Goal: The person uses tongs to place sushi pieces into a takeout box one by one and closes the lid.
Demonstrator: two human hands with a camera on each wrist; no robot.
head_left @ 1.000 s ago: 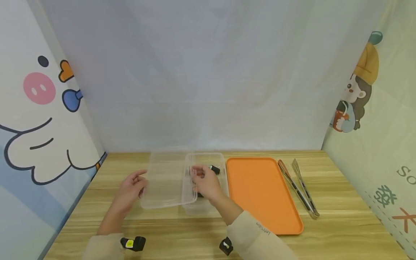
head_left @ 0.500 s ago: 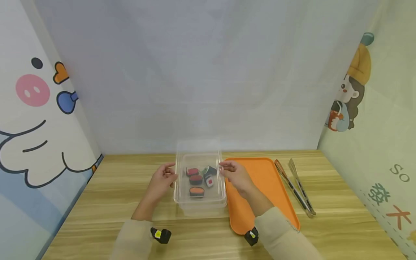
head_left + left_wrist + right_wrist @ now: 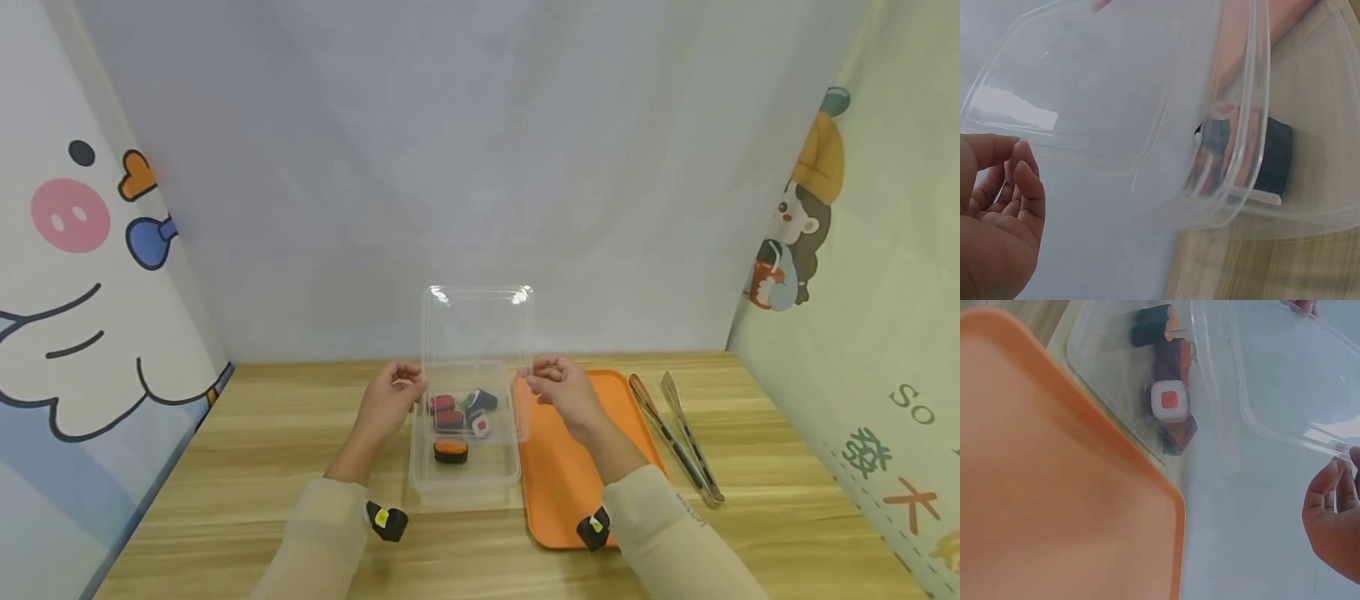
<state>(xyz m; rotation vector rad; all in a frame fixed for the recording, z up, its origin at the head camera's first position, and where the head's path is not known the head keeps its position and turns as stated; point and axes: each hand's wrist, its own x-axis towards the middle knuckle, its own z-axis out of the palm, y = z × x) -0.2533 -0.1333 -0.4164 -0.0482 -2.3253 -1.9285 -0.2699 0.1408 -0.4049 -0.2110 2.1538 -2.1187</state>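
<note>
Both hands hold a clear plastic lid [image 3: 480, 333], tilted with its far edge raised, over the rear of a clear plastic box [image 3: 465, 485]. My left hand [image 3: 388, 407] pinches the lid's left edge between thumb and fingers. On the opposite edge, my right hand [image 3: 567, 396] pinches it too. Inside the box lie several sushi pieces: an orange-topped one [image 3: 451, 452] nearest me, red-topped ones [image 3: 447, 419] behind it, and a white-faced sushi roll [image 3: 1169, 400] with a red centre. The lid overlaps the rear pieces in the head view, and they show through it.
An orange tray [image 3: 562, 500] lies right beside the box, under my right forearm. Metal tongs [image 3: 686, 450] lie spread on the wooden table [image 3: 277, 467] to the tray's right. A pale curtain [image 3: 480, 167] hangs behind the table.
The lid has gone from left of the box to over it, and its far edge has swung up. Both hands moved right with it, the right one from over the box to the lid's right edge.
</note>
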